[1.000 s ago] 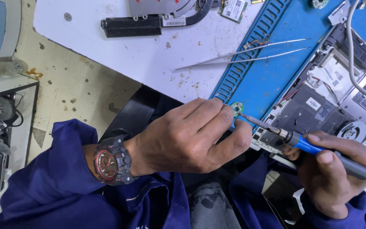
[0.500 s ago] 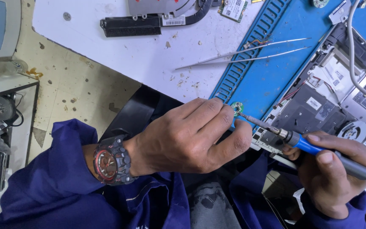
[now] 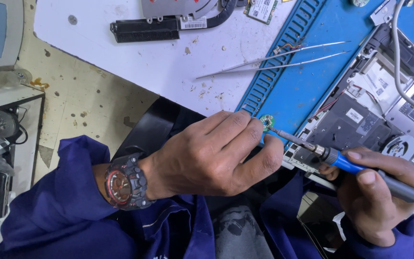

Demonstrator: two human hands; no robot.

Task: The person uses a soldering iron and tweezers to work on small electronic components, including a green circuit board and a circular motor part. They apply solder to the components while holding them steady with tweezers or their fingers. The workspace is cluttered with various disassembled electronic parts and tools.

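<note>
My left hand [image 3: 216, 156] pinches a small round green circuit board [image 3: 266, 122] at the near edge of a blue work mat [image 3: 307, 81]. A red and black watch sits on that wrist. My right hand [image 3: 377, 196] grips a soldering iron [image 3: 355, 167] with a blue and grey handle. Its metal tip touches the small board from the right. Just right of the tip lies an opened laptop [image 3: 379, 110] with its boards and a fan exposed.
Long metal tweezers [image 3: 274, 60] lie across the mat's ridged edge and the white table [image 3: 168, 62]. A black heatsink with a heat pipe [image 3: 161, 26] and a small green card [image 3: 262, 8] lie at the table's far side. A grey cable [image 3: 401, 72] crosses the laptop. A shelf unit [image 3: 1, 139] stands at left.
</note>
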